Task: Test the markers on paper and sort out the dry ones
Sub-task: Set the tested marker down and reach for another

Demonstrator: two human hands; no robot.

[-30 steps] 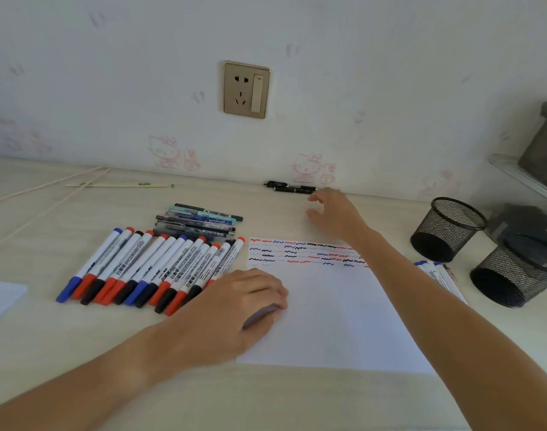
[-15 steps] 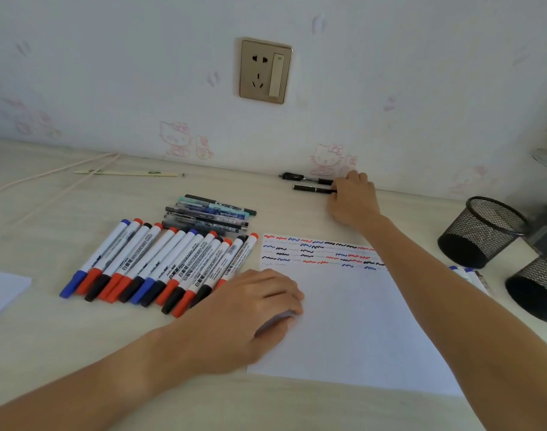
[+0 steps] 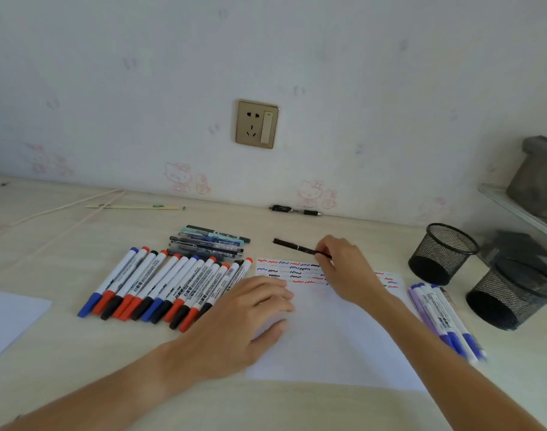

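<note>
Paper (image 3: 328, 331) lies flat near the front edge of the bench (image 3: 64, 353), pinned by the left hand (image 3: 244, 318), whose fingers (image 3: 275, 293) are spread straight across the sheet's left margin, most likely so it will not slide under a pen stroke. Rows of red, blue and black squiggles run along its far edge, so testing looks well along.

The right hand (image 3: 343, 269) hovers over that far edge and pinches a thin black pen (image 3: 297, 247) at its right end. The fingers are curled around it, and the barrel sticks out leftward beyond the paper's far edge, roughly level. Its tip is hidden inside the grip, so whether it is capped cannot be told.

A row of whiteboard markers (image 3: 169, 284) lies fanned just left of the sheet, with a stack of dark pens (image 3: 210, 242) behind them toward the wall. A few blue-capped markers (image 3: 446, 318) lie off the paper's right edge, beside two mesh cups (image 3: 443, 253) lying on their sides at the bench's right end; these piles appear to be the sorted groups. One more black pen (image 3: 294, 210) rests along the back edge, against the wall.
</note>
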